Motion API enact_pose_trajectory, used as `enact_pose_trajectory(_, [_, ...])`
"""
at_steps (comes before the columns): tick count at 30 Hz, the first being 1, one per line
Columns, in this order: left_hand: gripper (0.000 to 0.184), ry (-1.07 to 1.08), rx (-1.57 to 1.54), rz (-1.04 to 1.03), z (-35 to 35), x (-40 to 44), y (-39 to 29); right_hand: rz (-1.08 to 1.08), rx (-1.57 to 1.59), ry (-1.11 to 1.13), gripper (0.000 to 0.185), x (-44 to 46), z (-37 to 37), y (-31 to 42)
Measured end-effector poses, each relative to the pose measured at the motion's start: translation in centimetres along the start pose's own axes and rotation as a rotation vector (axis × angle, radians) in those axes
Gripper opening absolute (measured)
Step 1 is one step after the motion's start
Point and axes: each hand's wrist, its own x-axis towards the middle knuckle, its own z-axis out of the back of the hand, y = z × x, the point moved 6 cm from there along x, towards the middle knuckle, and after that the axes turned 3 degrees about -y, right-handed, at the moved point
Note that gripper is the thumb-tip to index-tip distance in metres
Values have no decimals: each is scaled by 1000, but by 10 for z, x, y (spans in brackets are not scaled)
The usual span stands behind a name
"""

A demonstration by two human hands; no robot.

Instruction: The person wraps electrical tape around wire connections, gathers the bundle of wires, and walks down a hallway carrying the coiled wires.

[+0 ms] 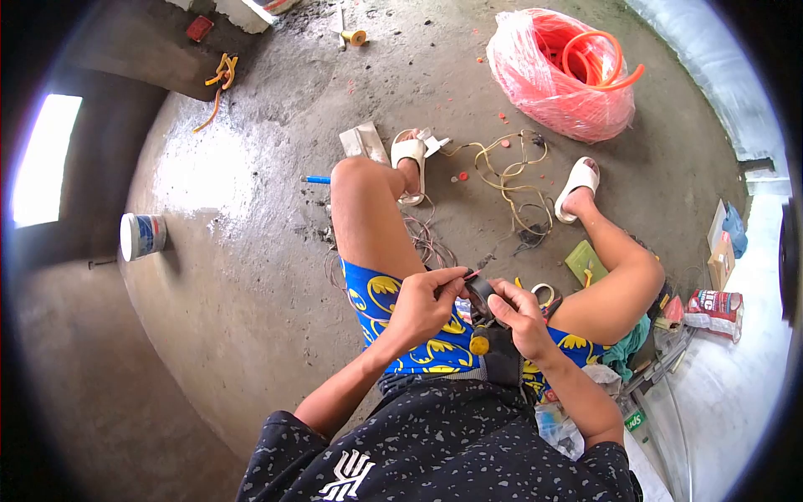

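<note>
Above my lap my right hand is closed on a roll of black electrical tape, its flat side tilted upward. Close beside it, my left hand pinches a thin wire with a reddish part and a dark end; the fingers hide most of it. A tool pouch hangs at the waist below the hands, with a round yellow object at its edge. On the floor past my hands lie tangled thin wires and a yellowish cable with a plug.
A plastic-wrapped coil of orange tubing lies ahead on the right. On the left stands a white bucket. A green box, a red bag and several tools crowd the right. A yellow spool lies far ahead.
</note>
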Motion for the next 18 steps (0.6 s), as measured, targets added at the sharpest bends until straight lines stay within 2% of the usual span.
enact_pose_trajectory(2, [26, -85, 290, -249, -2, -3, -19, 9, -38, -31, 25, 2, 5, -8])
enact_pose_trajectory(3, [26, -84, 291, -249, -4, -2, -19, 9, -37, -32, 25, 2, 6, -9])
enact_pose_trajectory(5, [28, -121, 314, -412, -7, -5, -25, 9, -31, -77, 24, 2, 10, -11])
enact_pose_trajectory(9, [28, -192, 406, -526, -8, -1, -19, 4, -49, -90, 25, -1, 9, -9])
enact_pose_trajectory(11, [29, -259, 504, -518, 5, 10, -3, -87, 214, -84, 30, -9, 5, -11])
enact_pose_trajectory(13, [30, -317, 637, -482, 26, 21, 18, 99, 158, 12, 33, -22, -2, 12])
enact_pose_trajectory(14, [31, -256, 564, -519, 29, 23, 24, 81, 203, -3, 34, -26, 0, 16])
enact_pose_trajectory(16, [34, -175, 490, -544, 26, 16, 12, 39, 39, -97, 36, -23, 6, 28])
enact_pose_trajectory(18, [37, -113, 109, -74, 31, 23, 13, 93, 30, -114, 36, -11, 9, 27])
